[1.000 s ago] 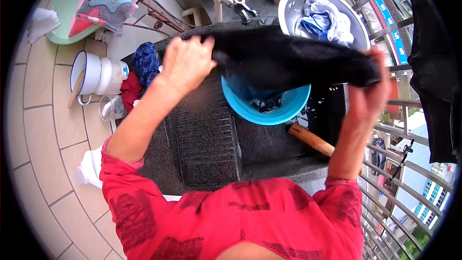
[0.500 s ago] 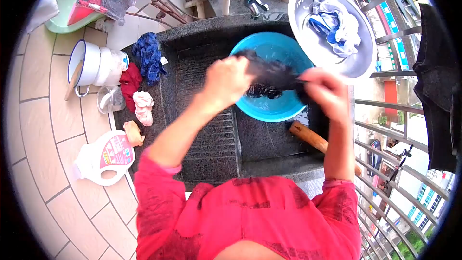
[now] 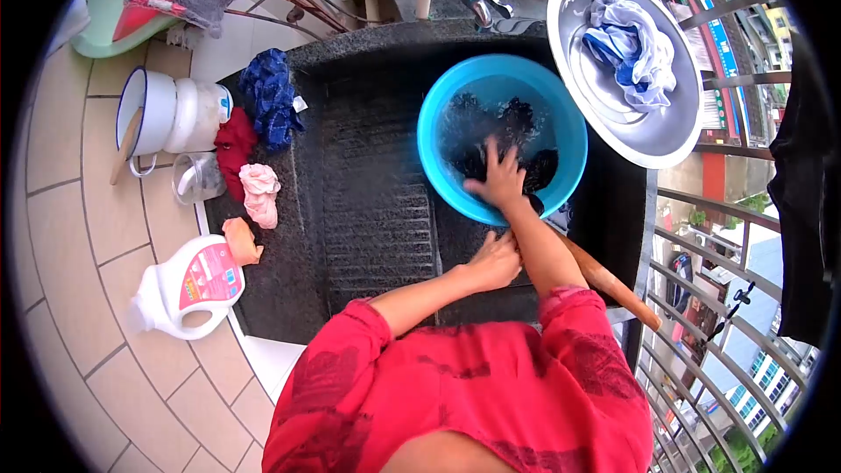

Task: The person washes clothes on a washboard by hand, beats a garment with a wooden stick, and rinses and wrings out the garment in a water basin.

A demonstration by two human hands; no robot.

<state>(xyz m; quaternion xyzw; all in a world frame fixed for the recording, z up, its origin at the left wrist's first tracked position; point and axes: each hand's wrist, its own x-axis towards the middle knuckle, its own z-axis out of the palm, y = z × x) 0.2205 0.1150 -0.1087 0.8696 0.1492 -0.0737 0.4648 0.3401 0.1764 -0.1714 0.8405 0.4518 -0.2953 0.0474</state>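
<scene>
Over the blue basin (image 3: 427, 153), my right hand (image 3: 503, 173) reaches in with fingers spread above the black cloth (image 3: 517, 121) lying in the water. It holds nothing. A small black piece shows at the rim beside my right wrist; I cannot tell whether it is cloth. My left hand (image 3: 492, 263) is below the basin, close against the right forearm, with its fingers curled; what they grip, if anything, is hidden. Partly behind that forearm, a wooden stick (image 3: 604, 278) slants down to the right.
The basin stands in a dark stone sink with a ribbed washboard (image 3: 377, 236) on its left. A metal basin (image 3: 561, 61) holding white and blue cloth sits at upper right, near the tap (image 3: 480, 0). Along the left edge are bunched clothes (image 3: 270, 101) and a detergent bottle (image 3: 188, 289).
Both hands held the black cloth stretched above the basin. Now the cloth is down in the water, the right hand is open over it, and the left hand has moved down to the right forearm.
</scene>
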